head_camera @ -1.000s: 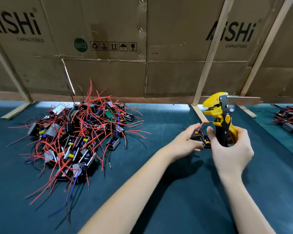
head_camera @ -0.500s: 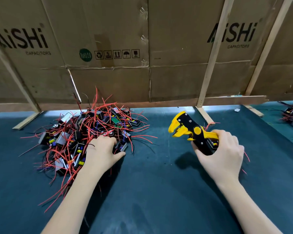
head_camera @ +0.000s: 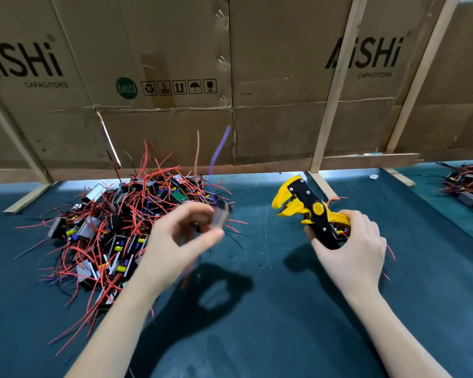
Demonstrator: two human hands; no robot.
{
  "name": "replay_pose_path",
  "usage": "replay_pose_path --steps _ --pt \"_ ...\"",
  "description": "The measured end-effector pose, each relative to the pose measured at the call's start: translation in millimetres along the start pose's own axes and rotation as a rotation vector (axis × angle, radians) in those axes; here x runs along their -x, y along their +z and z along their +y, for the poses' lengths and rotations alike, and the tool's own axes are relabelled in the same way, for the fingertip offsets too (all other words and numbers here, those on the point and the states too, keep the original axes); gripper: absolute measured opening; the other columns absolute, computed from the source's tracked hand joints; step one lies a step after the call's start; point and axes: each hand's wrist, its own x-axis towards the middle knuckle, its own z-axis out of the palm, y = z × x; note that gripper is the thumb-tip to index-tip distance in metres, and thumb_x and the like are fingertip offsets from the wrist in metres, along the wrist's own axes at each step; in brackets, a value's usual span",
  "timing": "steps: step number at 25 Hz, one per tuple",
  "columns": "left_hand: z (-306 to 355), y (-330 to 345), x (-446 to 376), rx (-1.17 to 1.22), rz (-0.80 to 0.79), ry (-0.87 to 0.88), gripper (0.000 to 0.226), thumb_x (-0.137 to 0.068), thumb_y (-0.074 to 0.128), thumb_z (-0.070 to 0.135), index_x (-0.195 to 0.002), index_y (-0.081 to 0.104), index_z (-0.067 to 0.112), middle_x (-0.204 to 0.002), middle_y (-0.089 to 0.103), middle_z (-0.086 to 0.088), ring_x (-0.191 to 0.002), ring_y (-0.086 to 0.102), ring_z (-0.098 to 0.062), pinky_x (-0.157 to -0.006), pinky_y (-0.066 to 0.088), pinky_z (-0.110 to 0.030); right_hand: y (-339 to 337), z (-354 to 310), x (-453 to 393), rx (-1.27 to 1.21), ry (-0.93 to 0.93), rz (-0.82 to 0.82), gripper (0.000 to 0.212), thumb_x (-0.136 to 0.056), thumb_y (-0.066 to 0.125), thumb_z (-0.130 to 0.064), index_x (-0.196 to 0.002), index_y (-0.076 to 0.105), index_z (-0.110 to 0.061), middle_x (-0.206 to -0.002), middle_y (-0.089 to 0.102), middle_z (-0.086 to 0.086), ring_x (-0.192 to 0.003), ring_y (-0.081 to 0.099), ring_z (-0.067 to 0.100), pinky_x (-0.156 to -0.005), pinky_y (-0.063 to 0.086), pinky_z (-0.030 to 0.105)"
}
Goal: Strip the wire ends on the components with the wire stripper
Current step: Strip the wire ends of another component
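Light: bright, even, from above.
Shadows: dark, soft-edged, on the table below both hands.
Blur: motion smear on left hand and its component.
Distortion: wide-angle bowing toward frame edges.

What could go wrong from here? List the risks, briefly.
1. The left hand pinches a blurred component only at the fingertips; it may slip back into the pile.
2. Its trailing purple wire and the pile's red wires look tangled and could drag neighbours along.
3. The wire stripper in the right hand points toward the left fingers, a pinch hazard.
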Motion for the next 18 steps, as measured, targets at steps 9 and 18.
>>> replay_pose_path --steps 9,18 --pt "-21 20 12 -0.501 -0.506 -0.022 0.039 -0.078 0.077 0.028 -0.115 0.064 0.026 -0.107 0.066 0.015 -0.1 0.058 0.002 -0.091 0.044 -0.018 -1 2 -1 -0.049 0.073 -0.024 0.046 -0.068 0.083 -0.045 -0.093 0.059 -0.014 -0.082 0.059 -0.002 -0.082 0.054 0.026 -0.077 0.043 0.044" --pt "-21 14 6 -0.619 -0.322 -0.043 0.041 -0.068 0.058 0.003 -0.091 0.078 0.031 -0.125 0.058 0.022 -0.122 0.044 -0.005 -0.11 0.019 -0.027 -5 1 -6 -0.223 0.18 -0.091 0.043 -0.07 0.082 -0.044 -0.093 0.059 -0.015 -0.086 0.063 -0.001 -0.089 0.057 0.026 -0.084 0.046 0.049"
